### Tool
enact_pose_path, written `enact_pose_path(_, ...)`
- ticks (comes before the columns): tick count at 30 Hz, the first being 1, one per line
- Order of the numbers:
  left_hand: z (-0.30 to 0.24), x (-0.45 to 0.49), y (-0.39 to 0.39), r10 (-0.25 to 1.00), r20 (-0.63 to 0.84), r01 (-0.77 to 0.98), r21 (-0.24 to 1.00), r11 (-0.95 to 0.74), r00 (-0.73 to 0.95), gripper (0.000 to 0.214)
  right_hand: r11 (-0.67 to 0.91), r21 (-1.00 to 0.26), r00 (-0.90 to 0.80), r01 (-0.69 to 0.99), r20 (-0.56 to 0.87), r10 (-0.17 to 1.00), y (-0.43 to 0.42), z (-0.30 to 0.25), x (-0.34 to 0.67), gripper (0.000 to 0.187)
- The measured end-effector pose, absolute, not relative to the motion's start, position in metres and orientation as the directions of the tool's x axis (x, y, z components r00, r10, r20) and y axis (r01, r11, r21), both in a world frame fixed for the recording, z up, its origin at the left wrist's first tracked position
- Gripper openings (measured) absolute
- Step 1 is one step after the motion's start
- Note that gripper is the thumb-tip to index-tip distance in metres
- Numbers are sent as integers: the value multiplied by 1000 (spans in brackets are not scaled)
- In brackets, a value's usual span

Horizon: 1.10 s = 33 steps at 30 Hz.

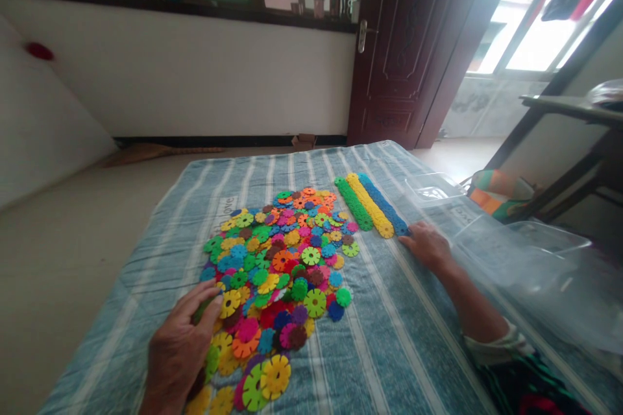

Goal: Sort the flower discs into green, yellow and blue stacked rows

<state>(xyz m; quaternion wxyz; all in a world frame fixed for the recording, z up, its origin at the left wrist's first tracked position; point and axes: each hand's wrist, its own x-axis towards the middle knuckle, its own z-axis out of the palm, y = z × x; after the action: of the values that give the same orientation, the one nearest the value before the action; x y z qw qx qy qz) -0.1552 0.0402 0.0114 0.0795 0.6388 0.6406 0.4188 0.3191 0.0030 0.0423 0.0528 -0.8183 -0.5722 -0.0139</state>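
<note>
A large heap of colourful notched plastic discs (292,240), the snowflake building kind, lies spread over the striped cloth. My left hand (182,337) is at the heap's near left edge, thumb and fingers curled round what looks like a dark green disc (202,310), partly hidden. To the right of the heap, overlapping discs form three straight rows: green (354,203), yellow (370,206) and blue (383,203). At the near end of the blue row, my right hand (428,246) has its fingertips pinched together at the last blue disc, which they partly cover.
A clear plastic box (520,246) and a clear lid or tray (433,189) lie at the right side of the striped cloth (160,240). Farther right stands a dark rack (574,110). A brown door (403,45) and a broom (146,152) are beyond the far edge.
</note>
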Motion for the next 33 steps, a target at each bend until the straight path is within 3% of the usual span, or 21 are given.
enact_pose_path(14,12,-152,36,883,445,729,653,-208,-147,24,-362,-39,364,931,64,929,2,40,323,28)
enact_pose_path(19,16,-148,31,895,423,718,666,-199,-144,24,-337,-64,343,939,182,922,-2,41,317,26)
enact_pose_path(22,17,-146,29,896,421,714,670,-202,-143,25,-187,-158,229,970,319,920,1,48,292,21)
enact_pose_path(26,18,-145,28,894,422,707,678,-200,-152,25,240,-295,-103,925,413,905,15,59,233,21)
enact_pose_path(29,17,-145,28,897,417,704,681,-200,-149,26,392,-325,-258,861,385,886,32,64,186,26)
enact_pose_path(33,16,-146,28,898,415,694,690,-205,-148,27,425,-307,-356,851,258,898,58,68,140,25)
